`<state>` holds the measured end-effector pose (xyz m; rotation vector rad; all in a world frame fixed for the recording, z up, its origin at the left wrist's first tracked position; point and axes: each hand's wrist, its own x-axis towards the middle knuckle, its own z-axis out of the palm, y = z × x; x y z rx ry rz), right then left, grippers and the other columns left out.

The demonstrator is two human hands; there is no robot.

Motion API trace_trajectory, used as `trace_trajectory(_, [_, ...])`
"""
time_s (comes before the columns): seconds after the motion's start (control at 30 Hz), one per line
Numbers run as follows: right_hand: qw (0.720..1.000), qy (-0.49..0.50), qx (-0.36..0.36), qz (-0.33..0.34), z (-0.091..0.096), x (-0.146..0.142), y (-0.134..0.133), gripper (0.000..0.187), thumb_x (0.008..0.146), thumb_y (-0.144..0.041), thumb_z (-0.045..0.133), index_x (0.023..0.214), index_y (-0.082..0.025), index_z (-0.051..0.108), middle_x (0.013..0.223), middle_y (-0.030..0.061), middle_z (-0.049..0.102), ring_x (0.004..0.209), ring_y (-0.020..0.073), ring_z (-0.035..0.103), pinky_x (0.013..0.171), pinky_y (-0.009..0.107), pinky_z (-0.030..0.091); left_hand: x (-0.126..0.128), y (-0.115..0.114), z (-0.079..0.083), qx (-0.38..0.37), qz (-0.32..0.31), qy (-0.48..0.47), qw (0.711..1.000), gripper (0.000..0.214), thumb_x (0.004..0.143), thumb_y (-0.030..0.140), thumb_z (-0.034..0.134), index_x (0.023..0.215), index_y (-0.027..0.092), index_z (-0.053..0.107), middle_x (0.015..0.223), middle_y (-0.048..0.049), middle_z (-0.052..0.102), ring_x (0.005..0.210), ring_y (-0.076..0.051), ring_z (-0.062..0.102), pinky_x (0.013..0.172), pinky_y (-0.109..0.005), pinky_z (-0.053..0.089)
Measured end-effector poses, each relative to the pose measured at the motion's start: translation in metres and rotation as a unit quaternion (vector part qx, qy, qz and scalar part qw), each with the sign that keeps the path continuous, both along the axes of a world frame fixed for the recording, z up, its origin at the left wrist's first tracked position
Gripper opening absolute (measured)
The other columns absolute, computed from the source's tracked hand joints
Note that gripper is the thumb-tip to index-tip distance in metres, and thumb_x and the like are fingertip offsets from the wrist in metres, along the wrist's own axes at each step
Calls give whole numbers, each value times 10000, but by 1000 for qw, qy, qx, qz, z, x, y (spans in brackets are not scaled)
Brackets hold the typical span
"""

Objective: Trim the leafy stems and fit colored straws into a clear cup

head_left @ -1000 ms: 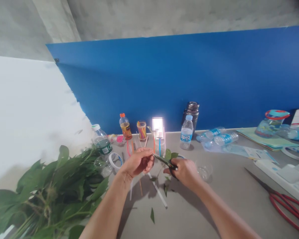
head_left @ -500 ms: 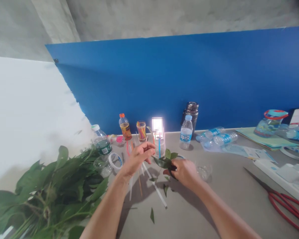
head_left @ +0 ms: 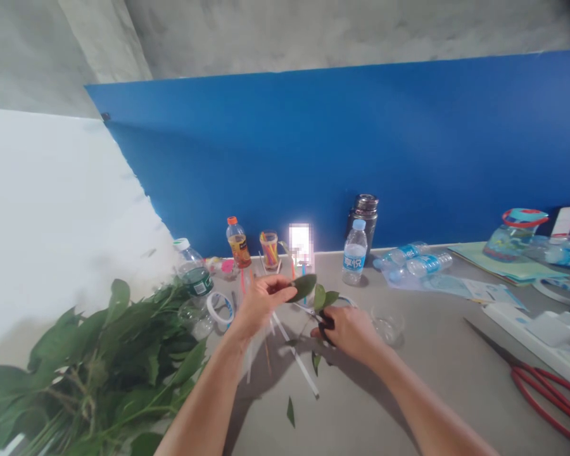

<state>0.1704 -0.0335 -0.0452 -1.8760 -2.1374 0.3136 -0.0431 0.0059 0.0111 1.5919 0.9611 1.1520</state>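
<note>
My left hand (head_left: 262,303) pinches a single dark green leaf (head_left: 304,286) by its end and holds it up above the grey table (head_left: 408,380). My right hand (head_left: 349,329) is closed round the black handle of small scissors (head_left: 319,315), whose blades point left toward the leaf. A short leafy sprig (head_left: 323,296) stands just behind the scissors. Leaf scraps (head_left: 291,410) and thin white and coloured sticks (head_left: 298,362) lie on the table under both hands.
A big bunch of leafy stems (head_left: 90,367) lies at the left. Bottles (head_left: 354,252), a cup of coloured sticks (head_left: 269,248), a tape roll (head_left: 219,305) and a clear cup (head_left: 387,324) stand behind the hands. Red-handled shears (head_left: 541,386) and a power strip (head_left: 532,329) lie right.
My left hand has lifted a cut leaf up and away from the scissors. My right hand has stayed almost in place with the scissors.
</note>
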Motion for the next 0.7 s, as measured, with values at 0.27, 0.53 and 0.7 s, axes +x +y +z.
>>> trace_trajectory(0.27, [951,305,-19,54,-8,2,2,358,815,-507,729,708,-186,610,675,11,618,630,144,521,585,264,329,9,1,0,-135,27,-252,958,470,501,391,987,674,165,613,611,14,667,526,-84,584,522,-194,438])
trace_trajectory(0.53, [868,446,-127,177,-14,3,1,517,815,-670,678,714,-164,650,687,76,714,597,148,546,545,256,346,23,-7,-5,-161,51,-224,960,436,528,415,941,666,162,613,616,-49,721,526,-161,670,514,-253,533])
trace_trajectory(0.7, [870,446,-128,169,-15,0,1,523,807,-665,703,662,-168,630,642,59,706,546,128,512,515,247,316,28,-9,-8,-130,73,-206,967,388,573,421,910,657,166,630,618,-41,721,523,-170,678,531,-277,567])
